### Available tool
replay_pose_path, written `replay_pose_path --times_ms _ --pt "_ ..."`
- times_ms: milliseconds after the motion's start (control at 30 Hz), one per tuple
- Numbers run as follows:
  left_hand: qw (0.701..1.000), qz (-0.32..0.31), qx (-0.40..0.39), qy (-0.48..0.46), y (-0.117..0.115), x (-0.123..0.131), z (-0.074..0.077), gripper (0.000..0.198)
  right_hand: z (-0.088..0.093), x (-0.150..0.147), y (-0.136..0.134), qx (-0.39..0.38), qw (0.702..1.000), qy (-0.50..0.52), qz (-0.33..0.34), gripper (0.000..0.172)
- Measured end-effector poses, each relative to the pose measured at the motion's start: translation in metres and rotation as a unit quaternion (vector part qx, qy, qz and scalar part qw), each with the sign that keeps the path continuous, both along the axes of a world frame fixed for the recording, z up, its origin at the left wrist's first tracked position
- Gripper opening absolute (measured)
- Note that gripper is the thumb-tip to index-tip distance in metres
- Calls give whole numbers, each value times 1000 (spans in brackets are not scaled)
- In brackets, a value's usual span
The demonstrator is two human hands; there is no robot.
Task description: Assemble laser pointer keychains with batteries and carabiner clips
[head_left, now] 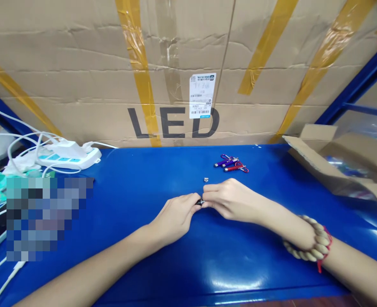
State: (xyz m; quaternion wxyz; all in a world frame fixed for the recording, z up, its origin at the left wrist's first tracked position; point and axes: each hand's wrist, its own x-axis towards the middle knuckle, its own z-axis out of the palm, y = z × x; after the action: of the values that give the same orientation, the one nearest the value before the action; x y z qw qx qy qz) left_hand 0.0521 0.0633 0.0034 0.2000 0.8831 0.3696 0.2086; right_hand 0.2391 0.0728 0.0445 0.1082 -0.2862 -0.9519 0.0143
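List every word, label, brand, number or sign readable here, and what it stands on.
"LED": large black letters on the cardboard box.
White label on that box: barcodes and small print, too small and blurred to read.
Pixelated patch at left: nothing readable.
Held black piece: no lettering can be made out.

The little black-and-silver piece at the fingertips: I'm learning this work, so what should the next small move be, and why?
Probably a gentle twist by the right hand while the left hand steadies the little black-and-silver piece: both hands' fingertips meet at it, and the small silvery parts lie beyond them on the blue table.
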Motion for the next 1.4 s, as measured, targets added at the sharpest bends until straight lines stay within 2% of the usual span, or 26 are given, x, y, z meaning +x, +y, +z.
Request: replay_pose_path --times_ms 100,200,300,367,500,667,900,967,1000,1067,1133,1200,1233,1300,1400 --pt "999 -16 30 36 0 1 -1 20 -9 0 -2 -100 992 79 -9 29" --pt "996 -24 56 62 0 2 -1 22 -15 -1 -6 -201 968 147 -39 32" --pt "994 -37 64 75 0 4 -2 23 -17 -1 -10 -356 912 178 -95 31" --pt "993 -44 74 76 1 4 -2 24 -17 -2 -10 -423 876 196 -125 30" --pt "992 -32 103 63 1 4 -2 25 -17 -2 -10 -454 849 225 -148 29" --pt "997 -32 59 33 -1 4 1 23 -15 -1 -9 -486 827 249 -138 33" --pt "1000 19 3 4 -2 5 4 16 -16 0 -6 -488 823 256 -139 38" --pt "1000 19 0 9 -3 4 6 16 -18 -1 -6 -458 846 235 -140 39" --pt "1000 25 -1 10 -3 4 6 16 -19 -1 -6 -414 871 221 -145 40" --pt "999 45 -7 9 -4 4 8 15 -20 0 -7 -261 932 193 -160 37" --pt "997 70 -19 -1 -5 4 10 15 -20 3 -8 -64 969 177 -157 30" --pt "996 86 -26 -13 -5 4 11 16 -21 6 -8 81 972 179 -130 26" --pt "996 89 -27 -17 -5 5 11 17 -21 8 -8 121 968 186 -117 25" --pt "996 87 -26 -24 -5 5 12 18 -22 10 -7 155 961 205 -99 23" --pt "996 79 -29 -31 -6 5 12 19 -23 10 -5 150 959 224 -87 20"
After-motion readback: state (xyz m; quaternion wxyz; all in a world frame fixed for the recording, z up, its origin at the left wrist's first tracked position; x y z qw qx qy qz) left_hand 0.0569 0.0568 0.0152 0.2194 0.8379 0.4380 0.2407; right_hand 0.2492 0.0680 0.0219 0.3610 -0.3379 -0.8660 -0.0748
